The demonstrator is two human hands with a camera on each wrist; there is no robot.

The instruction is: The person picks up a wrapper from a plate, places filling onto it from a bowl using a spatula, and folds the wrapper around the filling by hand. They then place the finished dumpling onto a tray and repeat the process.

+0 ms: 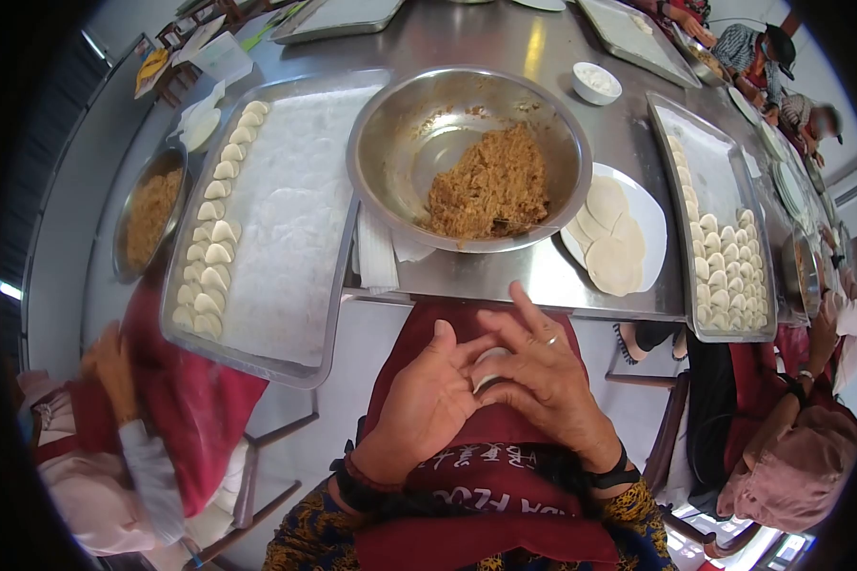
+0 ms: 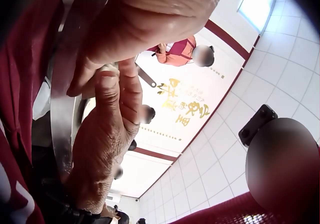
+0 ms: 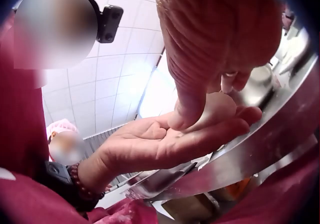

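Note:
A small pale dumpling [image 1: 488, 366] lies between both hands above the apron. The left hand [image 1: 427, 395] is palm up beneath it; in the right wrist view the dough [image 3: 218, 110] rests on the nearly straight fingers of the left hand [image 3: 165, 144]. From above, the right hand [image 3: 220, 39], wearing a ring, presses its thumb on the dough and pinches its edge. In the left wrist view the right hand [image 2: 102, 144] meets the left hand [image 2: 145, 24], and the dough is mostly hidden. Whether filling is inside cannot be seen.
A steel bowl [image 1: 376, 181] of brown filling [image 1: 495, 186] stands ahead at the table edge. Round wrappers [image 1: 614, 262] lie on a white plate [image 1: 652, 276] to its right. Trays of dumplings [image 1: 290, 366] [image 1: 733, 328] flank them. People sit on both sides.

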